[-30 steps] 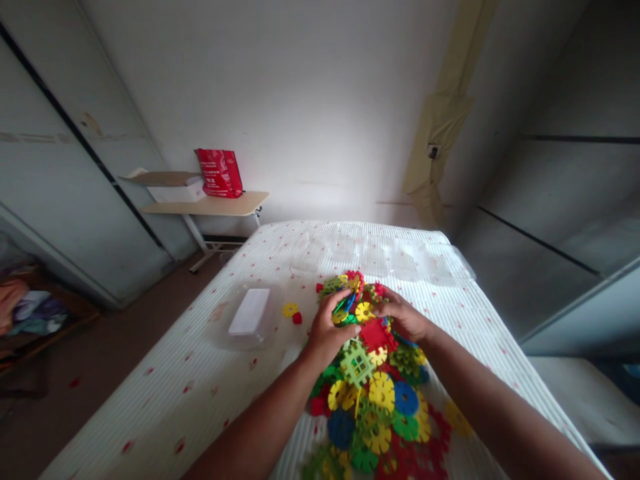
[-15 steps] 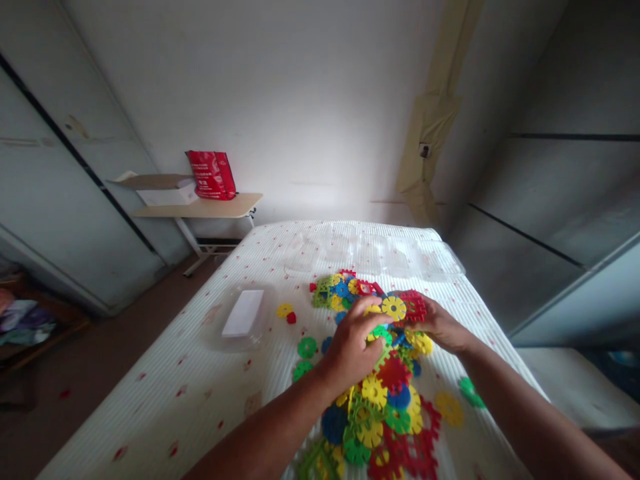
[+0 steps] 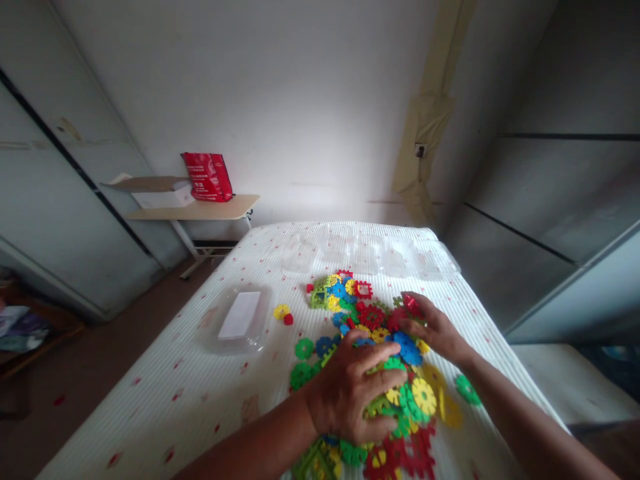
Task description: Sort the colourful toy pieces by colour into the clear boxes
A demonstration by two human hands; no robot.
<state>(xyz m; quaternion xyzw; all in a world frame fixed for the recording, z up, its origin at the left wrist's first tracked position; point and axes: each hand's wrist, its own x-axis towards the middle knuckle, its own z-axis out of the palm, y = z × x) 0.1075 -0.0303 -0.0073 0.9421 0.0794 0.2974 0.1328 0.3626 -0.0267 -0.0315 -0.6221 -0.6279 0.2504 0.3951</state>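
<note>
A heap of notched plastic building pieces, with red squares point(image 3: 415, 453), yellow discs point(image 3: 424, 396), green discs point(image 3: 302, 375) and a blue disc point(image 3: 407, 348), covers the middle of the patterned sheet. My left hand point(image 3: 353, 387) rests over the heap with its fingers spread, pressing on pieces I partly cannot see. At the heap's right side, my right hand point(image 3: 437, 330) has its fingers curled round a red piece point(image 3: 412, 305); its exact shape is partly covered by the fingers.
A clear plastic tray point(image 3: 260, 327) with a white card point(image 3: 241, 315) lies at left. Several clear containers point(image 3: 370, 257) line the far edge. A side table point(image 3: 215, 208) bears a red bag point(image 3: 207, 177) and a box point(image 3: 163, 195). Grey cabinets point(image 3: 540, 187) stand at right.
My left hand has come nearer and spread over the heap. The yellow disc and red square pieces once held up between the hands have gone down, and pieces in the heap have shifted.
</note>
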